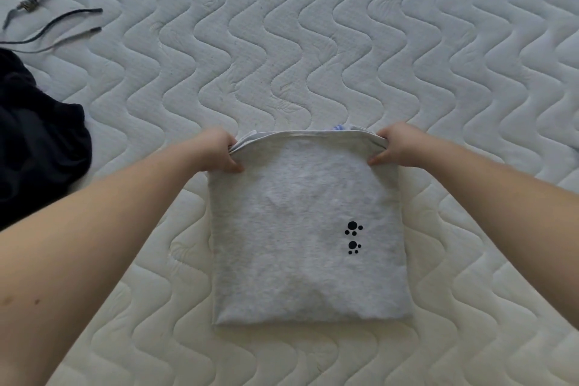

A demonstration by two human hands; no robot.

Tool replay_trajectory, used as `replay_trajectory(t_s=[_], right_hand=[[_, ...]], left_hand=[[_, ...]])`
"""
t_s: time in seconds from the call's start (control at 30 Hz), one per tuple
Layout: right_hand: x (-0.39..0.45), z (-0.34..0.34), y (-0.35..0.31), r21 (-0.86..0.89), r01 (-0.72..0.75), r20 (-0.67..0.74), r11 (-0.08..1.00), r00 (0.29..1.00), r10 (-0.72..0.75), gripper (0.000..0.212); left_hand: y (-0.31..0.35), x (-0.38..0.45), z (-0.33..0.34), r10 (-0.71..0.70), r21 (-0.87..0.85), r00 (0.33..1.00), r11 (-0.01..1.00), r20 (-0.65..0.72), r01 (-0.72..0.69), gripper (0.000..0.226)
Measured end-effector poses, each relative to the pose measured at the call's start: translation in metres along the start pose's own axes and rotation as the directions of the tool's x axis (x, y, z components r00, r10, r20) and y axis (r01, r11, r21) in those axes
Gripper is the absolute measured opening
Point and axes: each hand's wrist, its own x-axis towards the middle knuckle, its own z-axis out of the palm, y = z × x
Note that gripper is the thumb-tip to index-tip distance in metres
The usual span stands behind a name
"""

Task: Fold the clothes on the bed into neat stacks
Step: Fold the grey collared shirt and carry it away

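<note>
— How far has the folding got?

— The grey shirt (308, 229) is down to a flat rectangle on the mattress (313, 41), so I'd say it is one fold from done, or being squared off. It lies between the two hands, running from them back toward the person.

— And the hands?

— The left hand (219, 150) pinches the far left corner, and the right hand (396, 146) pinches the far right corner, both closed on the layered edge. A bit of white and blue cloth shows just past that edge; I can't tell whether it is a separate piece.

— What's left?

— A dark garment (34, 135), unfolded, well out beyond the left hand. Further off on that side lie some grey straps (47, 3). No stack in view yet.

— Count?

— One grey shirt, two paw prints (353, 238) on it, one dark garment, one tangle of straps, two hands.
</note>
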Motion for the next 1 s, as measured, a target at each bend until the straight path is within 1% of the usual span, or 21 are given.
replay_trajectory(t_s=[0.1, 0.2, 0.27, 0.4, 0.5, 0.57, 0.63, 0.7, 0.77, 0.8, 0.83, 0.9, 0.93, 0.97, 1.0], right_hand=[[-0.008, 0.001, 0.001, 0.015, 0.011, -0.024, 1.0, 1.0, -0.011, 0.016], [-0.02, -0.003, -0.001, 0.0, 0.051, -0.052, 0.999, 0.997, -0.051, 0.015], [-0.033, -0.015, -0.005, -0.022, 0.087, -0.089, 0.996, 0.992, -0.089, 0.012], [-0.069, -0.054, -0.016, -0.022, 0.123, -0.22, 0.992, 0.968, -0.124, 0.017], [-0.103, -0.094, -0.027, -0.008, 0.151, -0.307, 0.988, 0.94, -0.146, 0.014], [-0.125, -0.123, -0.035, -0.004, 0.183, -0.379, 0.983, 0.909, -0.17, 0.014], [-0.145, -0.148, -0.041, 0.005, 0.202, -0.456, 0.979, 0.872, -0.178, 0.016], [-0.162, -0.165, -0.043, 0.021, 0.242, -0.543, 0.97, 0.818, -0.192, 0.012], [-0.171, -0.173, -0.041, 0.024, 0.315, -0.636, 0.949, 0.737, -0.229, 0.011], [-0.175, -0.173, -0.039, 0.02, 0.348, -0.676, 0.937, 0.696, -0.243, 0.014], [-0.177, -0.171, -0.036, 0.022, 0.365, -0.703, 0.931, 0.667, -0.246, 0.017], [-0.175, -0.155, -0.027, 0.025, 0.364, -0.73, 0.931, 0.643, -0.232, 0.02], [-0.172, -0.141, -0.022, 0.025, 0.358, -0.733, 0.933, 0.642, -0.226, 0.018], [-0.167, -0.124, -0.017, 0.03, 0.353, -0.731, 0.935, 0.646, -0.22, 0.015], [-0.162, -0.105, -0.011, 0.036, 0.341, -0.724, 0.939, 0.657, -0.211, 0.01]], left_hand=[[0.001, -0.006, 0.004, 0.008, -0.039, 0.999, 0.999, -0.053, -0.01, 0.025], [0.0, -0.02, -0.002, 0.039, -0.061, 0.997, 0.997, -0.07, -0.043, 0.014], [0.002, -0.034, -0.014, 0.061, -0.082, 0.994, 0.994, -0.088, -0.068, 0.013], [0.02, -0.068, -0.055, 0.095, -0.145, 0.981, 0.982, -0.168, -0.12, 0.017], [0.037, -0.099, -0.098, 0.129, -0.147, 0.953, 0.974, -0.273, -0.174, 0.016], [0.046, -0.12, -0.127, 0.15, -0.136, 0.92, 0.968, -0.363, -0.211, 0.015], [0.052, -0.139, -0.15, 0.168, -0.083, 0.86, 0.968, -0.482, -0.235, 0.011], [0.057, -0.155, -0.163, 0.206, -0.019, 0.761, 0.961, -0.615, -0.275, 0.012], [0.056, -0.166, -0.166, 0.239, 0.012, 0.642, 0.942, -0.729, -0.337, 0.019], [0.056, -0.17, -0.165, 0.253, 0.028, 0.59, 0.931, -0.767, -0.363, 0.021], [0.054, -0.173, -0.161, 0.268, 0.045, 0.556, 0.923, -0.787, -0.382, 0.021], [0.051, -0.173, -0.147, 0.298, 0.089, 0.529, 0.919, -0.795, -0.383, 0.02], [0.048, -0.17, -0.135, 0.307, 0.111, 0.529, 0.923, -0.791, -0.369, 0.019], [0.046, -0.164, -0.121, 0.309, 0.126, 0.539, 0.929, -0.784, -0.349, 0.018], [0.043, -0.156, -0.103, 0.303, 0.131, 0.563, 0.936, -0.769, -0.326, 0.018]])
